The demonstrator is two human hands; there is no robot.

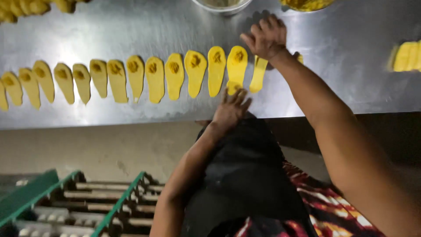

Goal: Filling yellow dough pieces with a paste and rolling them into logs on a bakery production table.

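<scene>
Left hand (231, 109) flat, fingers together, pinning filled yellow dough oval (237, 66) on steel desk (131, 26). Right hand (265, 37) loosely curled over bare strip (258, 74); centre filling before folding.

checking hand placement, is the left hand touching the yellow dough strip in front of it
Touching: the head view shows the left hand's fingertips resting on the lower end of a yellow dough strip.

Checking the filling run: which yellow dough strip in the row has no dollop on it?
The rightmost dough strip, just below the right hand. It is bare and narrower, while the filled strips to its left each carry a brownish dollop.
</scene>
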